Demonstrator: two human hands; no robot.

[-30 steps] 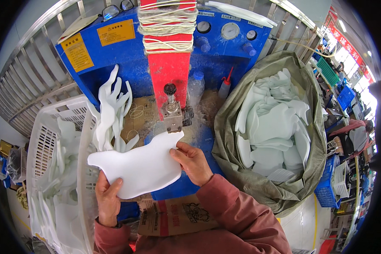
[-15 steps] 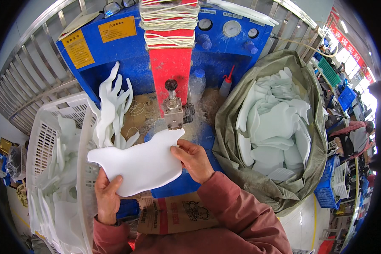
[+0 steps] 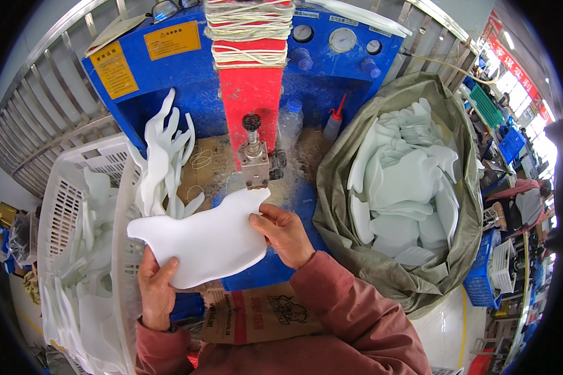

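A white, smoothly curved foam-like pad (image 3: pixel 200 237) is stretched between my two hands. My left hand (image 3: pixel 157 290) pinches its lower left edge, thumb on top and fingers hidden beneath. With thumb and fingers, my right hand (image 3: pixel 284 232) grips the right edge near the upper corner. That corner reaches the underside of a metal machine head (image 3: pixel 255 170) with a black knob and spring on top. Whether the pad touches the head, I cannot tell. The head sits at the foot of a red column (image 3: pixel 250 100) wound with cream cord (image 3: pixel 249 25).
Similar pads fill a white slatted basket (image 3: pixel 62 206) on the left and a green-grey sack (image 3: pixel 331 187) on the right. Narrow white pieces (image 3: pixel 159 156) lean left of the column. A red-tipped bottle (image 3: pixel 333 125) stands behind. A printed cardboard piece (image 3: pixel 256 315) lies below the pad.
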